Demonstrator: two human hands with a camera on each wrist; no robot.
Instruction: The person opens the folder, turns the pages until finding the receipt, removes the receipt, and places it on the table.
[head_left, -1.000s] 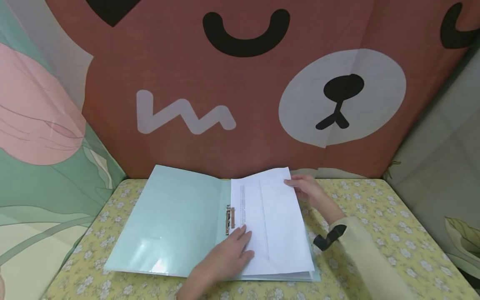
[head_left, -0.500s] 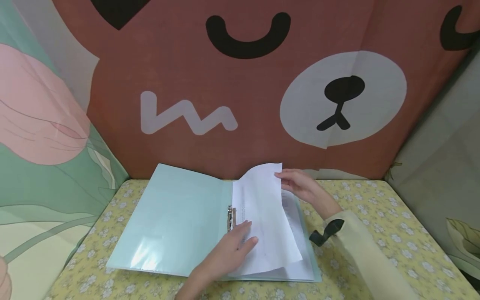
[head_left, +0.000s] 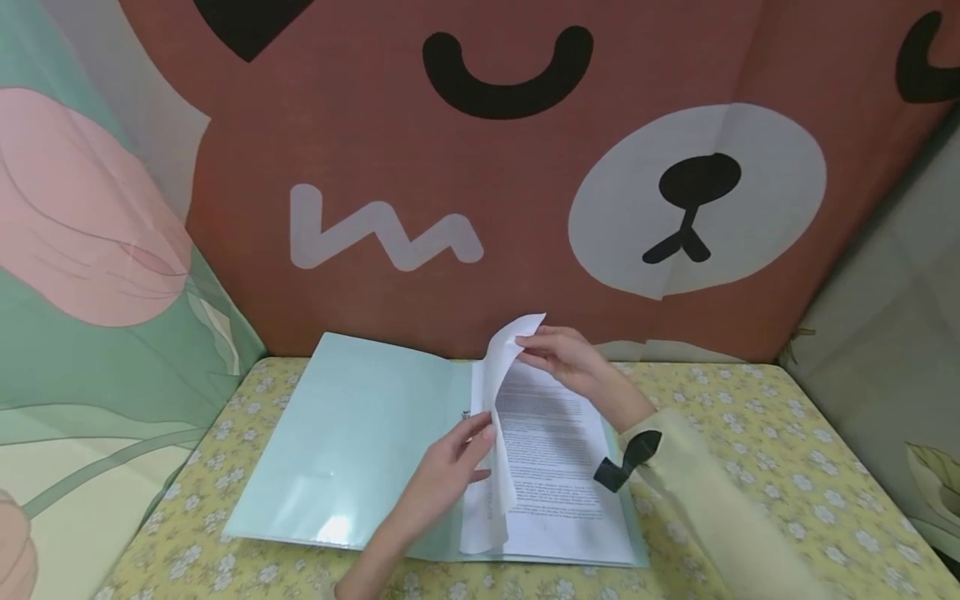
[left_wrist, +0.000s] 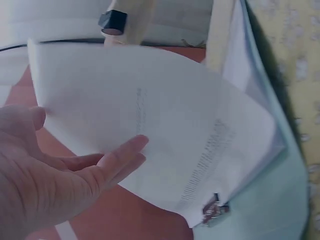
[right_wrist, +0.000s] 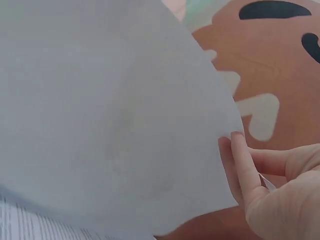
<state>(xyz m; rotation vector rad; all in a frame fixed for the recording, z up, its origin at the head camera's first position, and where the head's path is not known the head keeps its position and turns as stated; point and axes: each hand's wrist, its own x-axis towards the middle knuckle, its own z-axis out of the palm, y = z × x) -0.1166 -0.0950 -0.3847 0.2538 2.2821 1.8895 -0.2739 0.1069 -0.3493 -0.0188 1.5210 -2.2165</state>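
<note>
A light-green folder [head_left: 352,442] lies spread on the table, printed pages [head_left: 558,458] on its right side. One white sheet [head_left: 498,360] is lifted and curls leftward over them. My right hand [head_left: 570,360] pinches its far outer corner; in the right wrist view, the fingers [right_wrist: 244,167] lie against the paper's face at the edge. My left hand [head_left: 448,467] is at the sheet's left part, near the spine, its fingers fairly straight; in the left wrist view the fingertips [left_wrist: 135,145] touch or nearly touch the paper. The folder's metal clip [left_wrist: 215,210] is mostly hidden in the head view.
The table has a yellow floral cloth [head_left: 720,467]. Right behind the folder rises a brown cloth backdrop [head_left: 390,308] with a cartoon bear face. Patterned cloth [head_left: 97,358] hangs at the left, and a grey one [head_left: 885,333] at the right. A black strap [head_left: 630,462] hangs from the right sleeve.
My right hand has moved left, bringing the sheet's outer edge up and over, and the printed page beneath is now exposed. The left hand has risen slightly to meet the curling sheet.
</note>
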